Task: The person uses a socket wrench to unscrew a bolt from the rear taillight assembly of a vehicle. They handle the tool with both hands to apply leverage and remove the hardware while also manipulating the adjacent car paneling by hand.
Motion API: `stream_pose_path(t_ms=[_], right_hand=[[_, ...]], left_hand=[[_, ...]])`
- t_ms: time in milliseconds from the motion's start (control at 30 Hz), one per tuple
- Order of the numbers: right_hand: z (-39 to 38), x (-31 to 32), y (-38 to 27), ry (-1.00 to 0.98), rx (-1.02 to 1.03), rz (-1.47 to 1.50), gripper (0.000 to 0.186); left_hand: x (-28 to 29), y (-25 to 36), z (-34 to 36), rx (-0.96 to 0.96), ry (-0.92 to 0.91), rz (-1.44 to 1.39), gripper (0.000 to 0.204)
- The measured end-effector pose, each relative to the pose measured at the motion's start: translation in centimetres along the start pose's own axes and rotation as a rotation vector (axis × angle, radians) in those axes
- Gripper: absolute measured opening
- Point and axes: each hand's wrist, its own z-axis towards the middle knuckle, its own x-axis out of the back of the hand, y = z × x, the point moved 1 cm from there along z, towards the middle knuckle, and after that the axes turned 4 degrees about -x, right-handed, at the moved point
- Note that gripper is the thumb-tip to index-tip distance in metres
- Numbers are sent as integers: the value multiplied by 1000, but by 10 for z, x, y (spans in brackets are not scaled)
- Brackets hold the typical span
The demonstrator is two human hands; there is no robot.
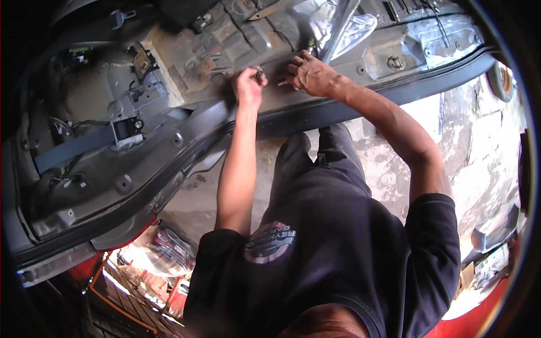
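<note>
1. A small dark, round-ended piece (260, 74) sits in the left hand (248, 85), just above the inner edge of a car's door sill (270, 104); its exact kind is too small to tell.
2. The left hand's fingers curl around it, leaving its end exposed, probably for control.
3. The right hand (313, 75) is close by, fingers bent downward; whether it grips anything I cannot tell. Its nearness likely lets both hands share one spot.
4. Beyond lies the bare floor pan (225, 36), beside a crumpled shiny sheet (360, 29) and a slanting metal bar (341, 29).
5. A black rubber weatherstrip (304, 122) edges the sill, presumably for sealing; leftward, grey seat-belt webbing (76, 147) stretches slantwise.
</note>
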Motion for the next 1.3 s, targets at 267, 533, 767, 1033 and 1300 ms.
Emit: stream_pose_path(t_ms=[267,533,767,1033,1300], right_hand=[[-1,6,0,136,221,47,21],[-8,104,30,675,-236,666,27],[-85,85,265,913,-791,250,37],[-149,62,369,419,-1165,-225,36],[-144,70,375,410,-1001,-97,37]], left_hand=[[37,-39,-31,119,-95,11,24],[-15,-50,-54,-369,-143,1113,29],[-32,-48,-61,-487,-127,1247,20],[-23,-56,-65,-422,-45,1130,19],[-19,-52,-64,-414,-66,1103,22]])
